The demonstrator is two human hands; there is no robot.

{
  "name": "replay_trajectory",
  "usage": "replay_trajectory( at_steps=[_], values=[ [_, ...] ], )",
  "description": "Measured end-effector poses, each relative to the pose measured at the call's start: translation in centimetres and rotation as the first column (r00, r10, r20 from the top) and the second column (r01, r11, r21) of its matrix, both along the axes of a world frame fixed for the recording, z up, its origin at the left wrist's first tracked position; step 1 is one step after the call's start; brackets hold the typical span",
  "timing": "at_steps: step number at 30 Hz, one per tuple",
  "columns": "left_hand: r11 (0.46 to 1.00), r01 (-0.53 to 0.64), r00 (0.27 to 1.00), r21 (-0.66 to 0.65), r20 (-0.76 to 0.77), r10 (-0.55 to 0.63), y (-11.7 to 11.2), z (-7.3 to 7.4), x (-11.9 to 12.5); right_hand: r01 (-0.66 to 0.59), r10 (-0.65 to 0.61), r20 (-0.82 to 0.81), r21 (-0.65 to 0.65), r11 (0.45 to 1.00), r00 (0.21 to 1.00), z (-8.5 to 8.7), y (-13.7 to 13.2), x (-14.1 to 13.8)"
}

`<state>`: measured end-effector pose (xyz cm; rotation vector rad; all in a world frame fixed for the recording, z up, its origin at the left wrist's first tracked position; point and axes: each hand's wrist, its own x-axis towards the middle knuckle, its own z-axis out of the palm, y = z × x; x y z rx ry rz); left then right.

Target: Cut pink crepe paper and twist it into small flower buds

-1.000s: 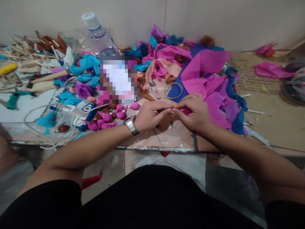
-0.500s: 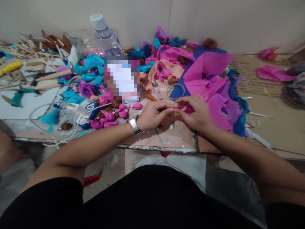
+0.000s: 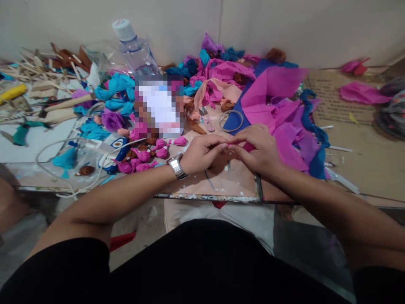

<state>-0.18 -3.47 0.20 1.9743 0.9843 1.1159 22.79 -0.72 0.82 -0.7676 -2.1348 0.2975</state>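
Pink paper (image 3: 248,146), pinched between both hands over the table (image 3: 236,181).
Left hand (image 3: 202,154) and right hand (image 3: 258,148) each grasp it, thumbs against fingers; from it, a ring (image 3: 220,122) lies at 11 o'clock, pink-handled snips (image 3: 208,122) at 10, small pink bundles (image 3: 141,155) at 9.

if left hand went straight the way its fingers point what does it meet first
Probably the right hand, directly opposite, pinching pink material; any gap to the left hand is hard to judge.
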Motion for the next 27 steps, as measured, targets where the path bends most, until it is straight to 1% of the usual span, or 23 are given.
replay_trajectory(
  at_steps=[3,7,9,14,18,23,27],
  values=[
    [1.000,0.003,1.000,0.009,0.001,-0.003,0.00,-0.02,-0.02,0.005,-0.004,-0.009,0.013,1.000,1.000,0.11,0.00,0.00],
    [0.999,0.018,0.998,-0.049,0.057,-0.015,0.03,0.11,0.04,0.000,0.000,-0.025,0.020,1.000,1.000,0.33,-0.11,-0.06],
    [0.998,0.003,0.998,-0.057,0.069,0.001,0.01,0.24,0.09,0.003,-0.003,-0.021,-0.003,1.000,1.000,0.44,-0.21,-0.11],
    [0.998,-0.054,0.998,-0.030,0.038,0.056,-0.14,0.42,0.16,0.034,-0.035,-0.009,-0.060,0.998,0.999,0.61,-0.51,-0.17],
    [0.998,-0.045,0.998,-0.045,0.049,0.047,-0.22,0.34,0.21,0.043,-0.045,-0.018,-0.070,0.997,0.999,0.51,-0.63,-0.15],
    [0.996,-0.003,0.998,-0.093,0.066,0.009,-0.26,0.33,0.20,0.019,-0.020,-0.021,-0.033,0.999,1.000,0.45,-0.49,-0.17],
    [0.992,-0.004,0.998,-0.128,0.059,0.011,-0.21,0.42,0.13,0.010,-0.010,0.027,-0.011,1.000,1.000,0.47,-0.30,-0.16]
  ],
)
